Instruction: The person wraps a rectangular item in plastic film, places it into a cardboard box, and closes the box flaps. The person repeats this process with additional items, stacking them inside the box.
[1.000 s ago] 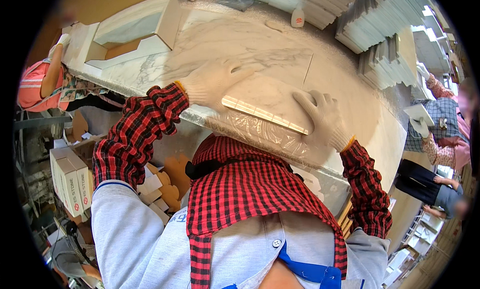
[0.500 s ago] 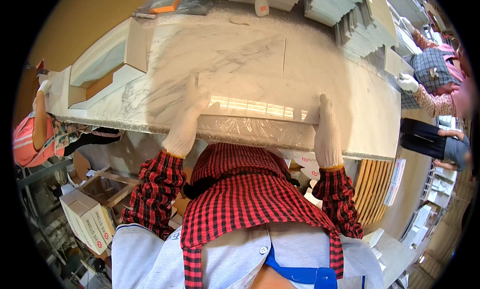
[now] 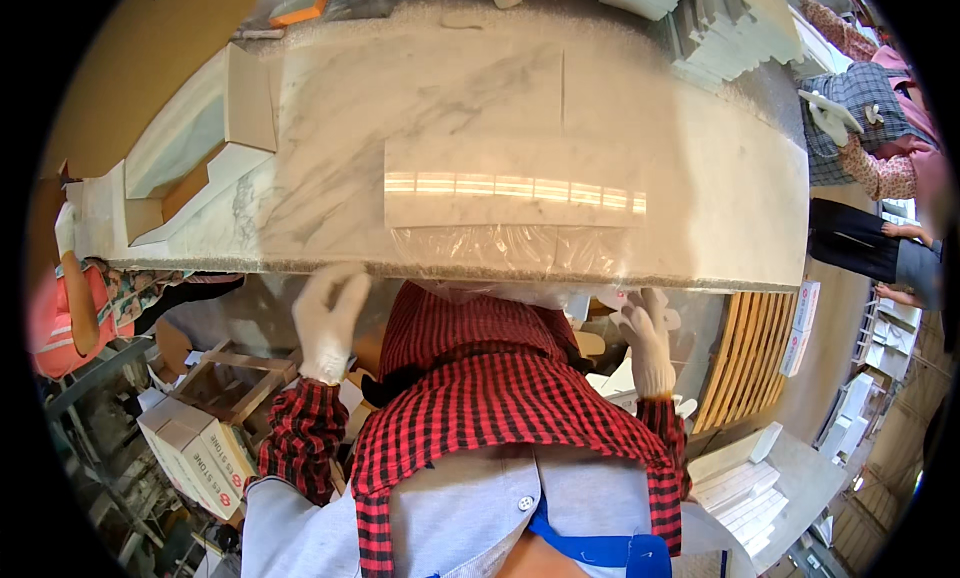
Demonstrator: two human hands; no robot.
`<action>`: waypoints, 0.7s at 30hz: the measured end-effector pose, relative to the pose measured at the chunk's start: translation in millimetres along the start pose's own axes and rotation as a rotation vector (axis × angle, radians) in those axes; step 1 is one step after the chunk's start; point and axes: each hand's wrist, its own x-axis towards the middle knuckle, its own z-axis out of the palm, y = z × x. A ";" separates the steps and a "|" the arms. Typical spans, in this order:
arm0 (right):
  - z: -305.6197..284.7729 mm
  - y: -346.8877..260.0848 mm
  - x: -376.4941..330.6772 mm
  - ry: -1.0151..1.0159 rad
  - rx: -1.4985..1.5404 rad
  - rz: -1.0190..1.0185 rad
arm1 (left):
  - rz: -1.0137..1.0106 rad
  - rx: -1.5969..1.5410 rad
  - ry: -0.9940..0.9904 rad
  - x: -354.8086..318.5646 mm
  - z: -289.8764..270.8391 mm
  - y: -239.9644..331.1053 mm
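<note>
A glossy pale rectangular tile (image 3: pixel 515 158) lies on the marble-patterned table (image 3: pixel 330 198), bright bands of light reflected across it. Beneath its near side, clear plastic film (image 3: pixel 480 246) spreads to the table's front edge. My left hand (image 3: pixel 328 323), in a white knit glove, is just off that edge, thumb and fingers apart, holding nothing. Lower down on the right is my right hand (image 3: pixel 648 343), gloved too, fingers loosely bent and apart with nothing visible in them. Both hands are clear of the tile.
A pale tray-like box (image 3: pixel 250 118) sits at the table's left. Stacked pale slabs (image 3: pixel 725 28) stand far right. Below the table are a carton (image 3: pixel 200 453) and a slatted wooden pallet (image 3: pixel 745 358). A person (image 3: pixel 875 118) at right holds a pale piece; another person's arm (image 3: pixel 75 288) shows left.
Both my hands have let go of the tile's ends and drawn back toward me, past the table edge. The tile now lies by itself on the film.
</note>
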 end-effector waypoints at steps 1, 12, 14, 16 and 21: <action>-0.2 14.8 12.9 -0.109 -0.117 0.022 | -0.098 -0.011 -0.096 -5.3 5.6 -7.0; -3.4 -33.7 11.6 -0.859 -0.209 0.207 | -0.463 -0.711 -0.767 4.4 60.4 -21.6; -8.2 -55.0 6.3 -0.998 0.000 0.105 | -0.274 -0.645 -0.807 4.5 24.2 5.9; 8.6 -69.6 18.1 -0.917 0.152 -0.106 | -0.215 -0.864 -0.692 8.5 5.8 36.7; 100.7 -165.6 69.3 -0.969 0.914 0.104 | -0.375 -1.401 -0.437 81.0 19.6 76.9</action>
